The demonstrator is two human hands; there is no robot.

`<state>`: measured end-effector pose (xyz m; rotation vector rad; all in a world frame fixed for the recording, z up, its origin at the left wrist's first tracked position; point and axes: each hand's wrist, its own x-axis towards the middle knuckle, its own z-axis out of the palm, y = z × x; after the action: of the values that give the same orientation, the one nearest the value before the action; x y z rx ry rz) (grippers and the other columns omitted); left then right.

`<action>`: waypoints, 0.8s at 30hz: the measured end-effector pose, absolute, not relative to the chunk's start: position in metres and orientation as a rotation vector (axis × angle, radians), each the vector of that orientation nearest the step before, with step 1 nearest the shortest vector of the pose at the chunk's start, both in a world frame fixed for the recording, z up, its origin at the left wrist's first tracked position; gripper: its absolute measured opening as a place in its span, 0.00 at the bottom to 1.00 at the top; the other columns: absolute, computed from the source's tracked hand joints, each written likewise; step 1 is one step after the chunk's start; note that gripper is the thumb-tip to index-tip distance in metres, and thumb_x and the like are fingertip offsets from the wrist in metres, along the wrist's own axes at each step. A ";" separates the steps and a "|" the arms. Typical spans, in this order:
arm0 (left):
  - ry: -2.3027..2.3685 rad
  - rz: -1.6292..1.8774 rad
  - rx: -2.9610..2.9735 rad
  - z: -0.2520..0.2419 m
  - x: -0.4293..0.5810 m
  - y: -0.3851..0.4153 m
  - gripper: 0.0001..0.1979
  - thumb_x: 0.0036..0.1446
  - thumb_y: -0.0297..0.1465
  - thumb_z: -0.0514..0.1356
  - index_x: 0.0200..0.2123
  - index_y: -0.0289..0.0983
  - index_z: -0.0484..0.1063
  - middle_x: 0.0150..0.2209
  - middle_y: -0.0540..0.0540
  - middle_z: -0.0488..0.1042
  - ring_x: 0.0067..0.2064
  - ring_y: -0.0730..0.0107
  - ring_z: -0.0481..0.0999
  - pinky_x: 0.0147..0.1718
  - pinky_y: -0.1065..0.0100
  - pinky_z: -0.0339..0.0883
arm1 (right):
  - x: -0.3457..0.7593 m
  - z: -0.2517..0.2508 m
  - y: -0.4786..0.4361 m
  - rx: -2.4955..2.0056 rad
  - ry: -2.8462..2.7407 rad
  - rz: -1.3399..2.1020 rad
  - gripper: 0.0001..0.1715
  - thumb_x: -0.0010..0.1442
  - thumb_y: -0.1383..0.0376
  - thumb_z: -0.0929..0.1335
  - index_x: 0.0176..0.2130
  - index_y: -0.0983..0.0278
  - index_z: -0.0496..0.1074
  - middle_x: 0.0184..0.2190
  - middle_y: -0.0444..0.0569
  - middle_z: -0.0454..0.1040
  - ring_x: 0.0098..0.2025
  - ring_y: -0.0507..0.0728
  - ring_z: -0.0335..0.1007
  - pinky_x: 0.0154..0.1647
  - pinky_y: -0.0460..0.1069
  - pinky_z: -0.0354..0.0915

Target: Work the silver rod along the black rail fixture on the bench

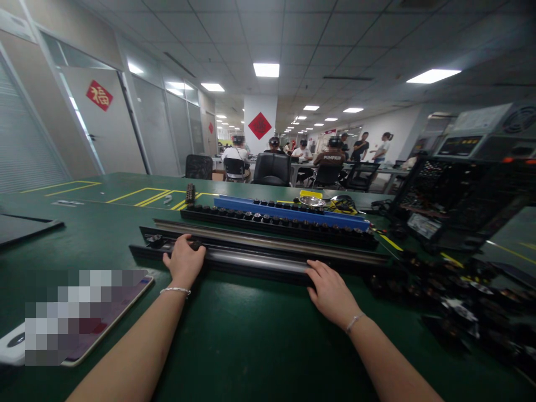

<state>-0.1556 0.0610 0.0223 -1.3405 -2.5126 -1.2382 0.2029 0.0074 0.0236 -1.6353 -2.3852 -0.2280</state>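
A long black metal rail (255, 261) with a shiny inner channel lies across the green table in front of me. My left hand (184, 262) is at its left part, fingers bent around a small black part (196, 244) at the channel. Another small black part (155, 240) sits in the rail's left end. Farther right, my right hand (333, 293) holds the rail, fingertips over its top edge and thumb at the near side. Behind lies a second rail (251, 239), and beyond it a black strip bearing a row of small black parts (272, 219).
A blue rail (293, 212) lies farther back, near a round metal dish (310, 201). Loose black parts (456, 301) are heaped at right, below an open computer case (452, 195). A phone (113, 318) lies at left. Several people sit at tables beyond.
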 end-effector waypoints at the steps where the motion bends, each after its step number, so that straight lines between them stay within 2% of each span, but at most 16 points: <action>1: -2.512 -1.234 -1.344 0.023 -0.155 0.061 0.21 0.48 0.36 0.55 0.47 0.41 0.60 0.45 0.43 0.72 0.49 0.55 0.69 0.55 0.43 0.43 | 0.203 0.024 0.007 -1.635 -2.385 -0.226 0.22 0.54 0.68 0.61 0.50 0.64 0.67 0.58 0.52 0.60 0.60 0.61 0.51 0.58 0.58 0.52; 24: -2.509 -1.147 -1.417 0.023 -0.149 0.061 0.21 0.47 0.37 0.55 0.46 0.40 0.60 0.41 0.44 0.73 0.47 0.55 0.71 0.56 0.45 0.41 | 0.203 0.023 0.008 -1.638 -2.385 -0.219 0.23 0.54 0.68 0.62 0.50 0.64 0.66 0.58 0.52 0.60 0.60 0.60 0.50 0.58 0.57 0.51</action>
<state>-0.1486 0.0605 0.0233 -1.4174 -2.5090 -1.1469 0.2035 0.0081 0.0227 -1.6384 -2.3851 -0.2191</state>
